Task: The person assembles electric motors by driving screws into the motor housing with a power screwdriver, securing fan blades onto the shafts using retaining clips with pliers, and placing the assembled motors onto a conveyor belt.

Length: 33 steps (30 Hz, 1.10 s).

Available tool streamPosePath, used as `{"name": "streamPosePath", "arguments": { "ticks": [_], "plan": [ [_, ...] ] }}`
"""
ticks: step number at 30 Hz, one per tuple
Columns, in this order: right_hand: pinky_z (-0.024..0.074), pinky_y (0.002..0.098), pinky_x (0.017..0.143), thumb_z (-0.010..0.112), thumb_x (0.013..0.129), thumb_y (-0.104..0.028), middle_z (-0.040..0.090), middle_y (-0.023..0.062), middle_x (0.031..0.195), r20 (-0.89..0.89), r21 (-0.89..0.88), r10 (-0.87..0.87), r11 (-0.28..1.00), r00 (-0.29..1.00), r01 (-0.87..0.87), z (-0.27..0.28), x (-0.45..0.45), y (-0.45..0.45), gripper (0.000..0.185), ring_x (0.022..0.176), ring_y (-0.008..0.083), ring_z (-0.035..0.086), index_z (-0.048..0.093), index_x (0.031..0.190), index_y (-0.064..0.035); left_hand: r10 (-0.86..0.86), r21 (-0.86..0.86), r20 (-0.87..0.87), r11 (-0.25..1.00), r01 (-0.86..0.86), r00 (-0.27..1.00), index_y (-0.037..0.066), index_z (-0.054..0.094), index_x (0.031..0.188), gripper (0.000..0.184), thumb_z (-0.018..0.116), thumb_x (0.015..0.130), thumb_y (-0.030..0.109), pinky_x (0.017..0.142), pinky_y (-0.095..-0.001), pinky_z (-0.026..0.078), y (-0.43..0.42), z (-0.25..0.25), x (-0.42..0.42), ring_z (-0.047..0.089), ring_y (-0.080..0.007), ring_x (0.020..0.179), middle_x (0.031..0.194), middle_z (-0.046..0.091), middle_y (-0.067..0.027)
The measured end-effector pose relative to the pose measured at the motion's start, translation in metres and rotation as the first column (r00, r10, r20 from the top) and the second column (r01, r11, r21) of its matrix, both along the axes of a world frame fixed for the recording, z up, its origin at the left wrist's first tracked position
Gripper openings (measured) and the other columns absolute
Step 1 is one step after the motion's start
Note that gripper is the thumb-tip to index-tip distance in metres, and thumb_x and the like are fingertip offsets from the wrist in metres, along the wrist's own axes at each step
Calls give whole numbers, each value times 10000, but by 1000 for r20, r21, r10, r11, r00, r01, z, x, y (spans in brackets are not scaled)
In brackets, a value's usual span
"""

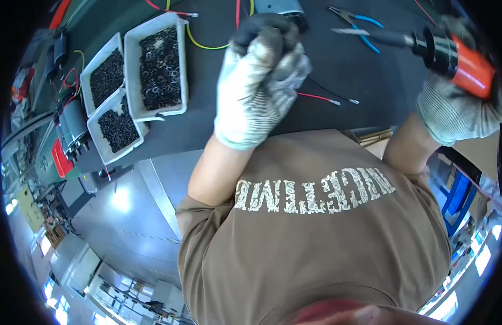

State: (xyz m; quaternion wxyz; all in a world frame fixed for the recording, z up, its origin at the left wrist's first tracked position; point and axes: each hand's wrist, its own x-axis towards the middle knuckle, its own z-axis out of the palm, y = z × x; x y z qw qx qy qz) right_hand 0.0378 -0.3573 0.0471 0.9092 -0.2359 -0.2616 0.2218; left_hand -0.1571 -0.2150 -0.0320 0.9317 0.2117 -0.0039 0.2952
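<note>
My left hand (261, 81), in a white work glove with dark fingertips, is raised over the dark bench with its fingers pinched together. Whatever sits between those fingertips, if anything, is too small or hidden to name. Just beyond it lies a grey cylindrical motor (279, 7), cut off by the top edge. My right hand (459, 108), gloved too, is wrapped round an orange and black power screwdriver (472, 67). Its long bit (351, 32) points left toward my left hand. Blue-handled pliers (364, 20) rest on the bench below the bit.
Three white trays at the left hold small black parts: a large tray (184, 70), a back tray (85, 86) and a front tray (112, 158). Red and black leads (316, 97) with metal terminals lie near the bench edge. Another motor (73, 120) is at far left.
</note>
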Motion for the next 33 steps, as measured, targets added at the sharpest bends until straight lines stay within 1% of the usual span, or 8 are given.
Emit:
{"name": "streamPosePath", "arguments": {
  "ticks": [8, 13, 17, 20, 21, 25, 31, 33],
  "plan": [
    [392, 484, 953, 603, 810, -126, 517, 157, 1022, -28, 48, 121, 992, 992, -119, -7, -11, 5, 368, 985, 266, 500, 527, 1122, 55, -15, -27, -46, 1000, 14, 999, 58, 612, 1011, 186, 676, 914, 204, 565, -246, 360, -17, -8, 14, 441, -82, 594, 813, 534, -19],
    [377, 468, 951, 597, 808, -114, 501, 144, 995, -60, -2, 154, 988, 986, -154, -14, -3, 1, 379, 970, 249, 488, 514, 1132, 64, 451, 718, -391, 695, -41, 802, 33, 604, 951, 114, 641, 916, 135, 524, -220, 381, -18, -6, 7, 415, -61, 554, 721, 540, -13],
    [364, 456, 950, 592, 806, -104, 487, 133, 973, -101, -85, 197, 975, 975, -205, -25, -3, -7, 388, 957, 236, 478, 503, 1141, 71, -393, -253, -368, 914, 316, 842, 65, 501, 821, 243, 586, 959, 246, 528, -249, 392, -25, -17, 3, 403, -69, 531, 669, 484, -13],
    [377, 441, 947, 585, 825, -100, 505, 136, 1005, -11, -125, 151, 981, 988, -152, -39, 1, 0, 373, 965, 229, 500, 507, 1156, 54, -437, -378, -211, 862, 339, 875, 69, 489, 835, 252, 564, 971, 267, 539, -274, 420, -29, -44, 10, 436, -93, 522, 687, 487, -19],
    [396, 432, 943, 580, 845, -100, 530, 145, 1047, 53, -109, 121, 987, 991, -115, -45, 2, 6, 355, 980, 229, 526, 517, 1168, 33, -404, -516, -498, 849, 113, 767, 62, 512, 885, 204, 558, 975, 239, 565, -286, 452, -29, -40, 13, 481, -112, 542, 711, 523, -39],
    [467, 379, 880, 573, 933, -130, 547, 109, 1144, 364, -161, -12, 984, 931, 75, -49, -4, 36, 308, 966, 171, 570, 487, 1220, -60, -48, -162, -658, 984, -79, 751, 64, 565, 1041, 124, 538, 976, 166, 645, -267, 460, -20, -48, 33, 490, -123, 658, 866, 580, -78],
    [481, 367, 874, 576, 949, -148, 532, 93, 1157, 462, -192, 15, 978, 887, 84, -67, 7, 53, 325, 966, 157, 574, 456, 1245, -86, -242, -726, -132, 684, 73, 961, 68, 557, 1076, 151, 532, 959, 159, 663, -281, 484, -21, -86, 19, 572, -152, 756, 983, 590, -131],
    [478, 366, 872, 574, 949, -145, 527, 92, 1162, 447, -182, 49, 983, 893, 37, -71, 7, 59, 334, 961, 156, 571, 447, 1253, -88, -191, -621, -320, 782, -53, 928, 73, 558, 1084, 160, 537, 958, 169, 652, -270, 480, -22, -71, 20, 583, -173, 772, 987, 593, -129]
  ]
}}
